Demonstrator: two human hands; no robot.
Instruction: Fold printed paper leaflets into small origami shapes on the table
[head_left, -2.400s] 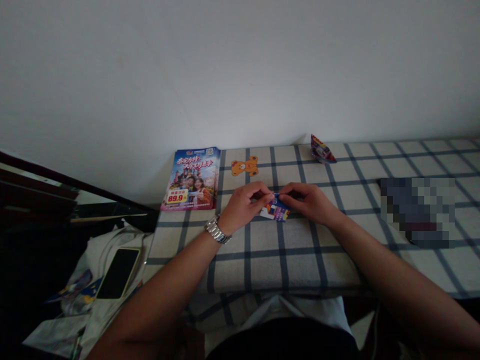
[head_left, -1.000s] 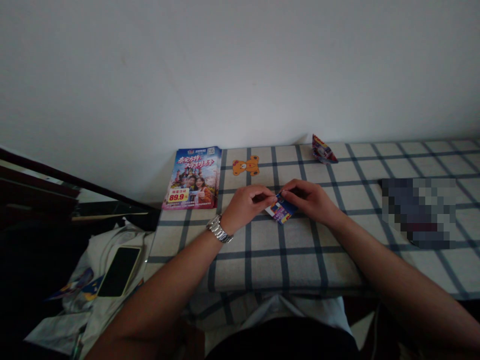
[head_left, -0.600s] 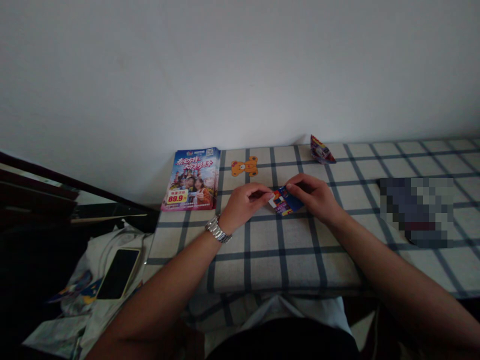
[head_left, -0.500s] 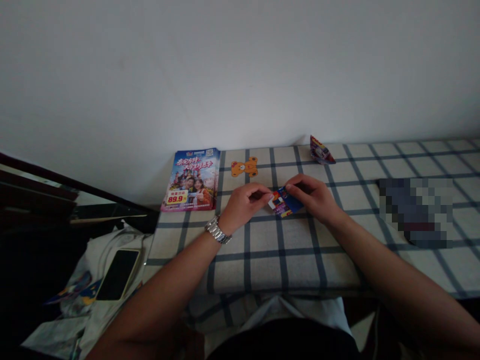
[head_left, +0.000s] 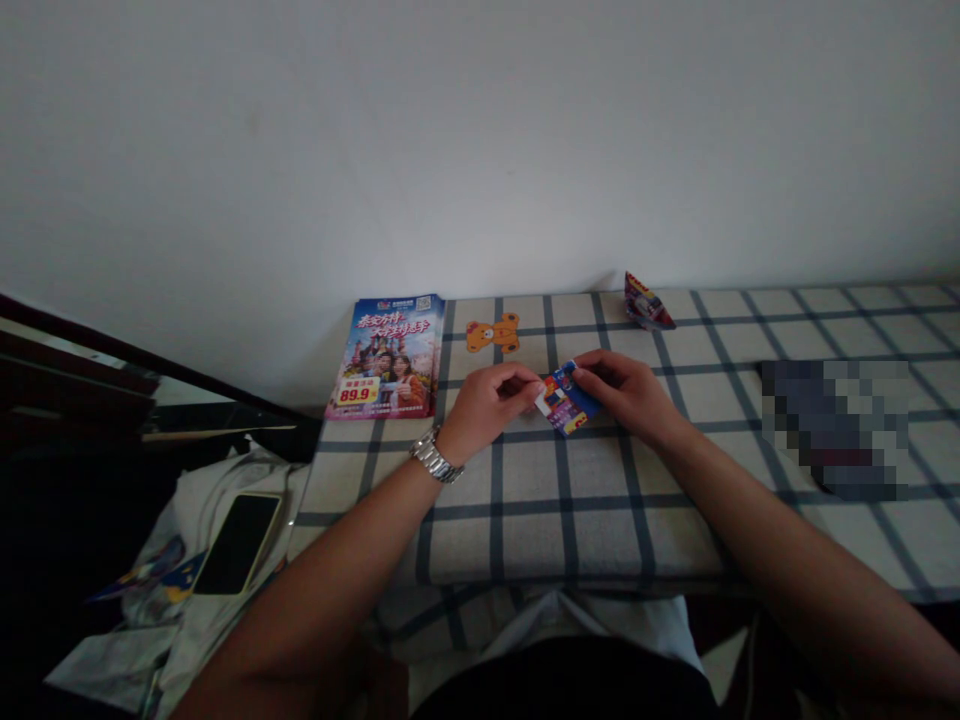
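A small folded piece of printed paper (head_left: pixel 568 408), blue, purple and white, is held between my two hands above the checked tablecloth. My left hand (head_left: pixel 491 405), with a silver watch at the wrist, pinches its left corner between thumb and forefinger. On the other side my right hand (head_left: pixel 622 393) grips the paper's upper right edge, thumb on top. The fingers of the right hand hide part of the paper. Behind the hands lies a flat orange bear cutout (head_left: pixel 493 334). Against the wall stands a folded paper shape (head_left: pixel 647 304) in similar print.
A stack of printed flyers (head_left: pixel 386 360) lies at the table's back left corner. A blurred dark item (head_left: pixel 832 425) rests on the right of the checked tablecloth (head_left: pixel 517 535). Lower left, a phone (head_left: pixel 238 543) lies on crumpled white material below the table edge. The wall bounds the back.
The paper between my hands has turned slightly, showing more of its printed face. Both hands stay nearly in place, and the whole view has shifted a little.
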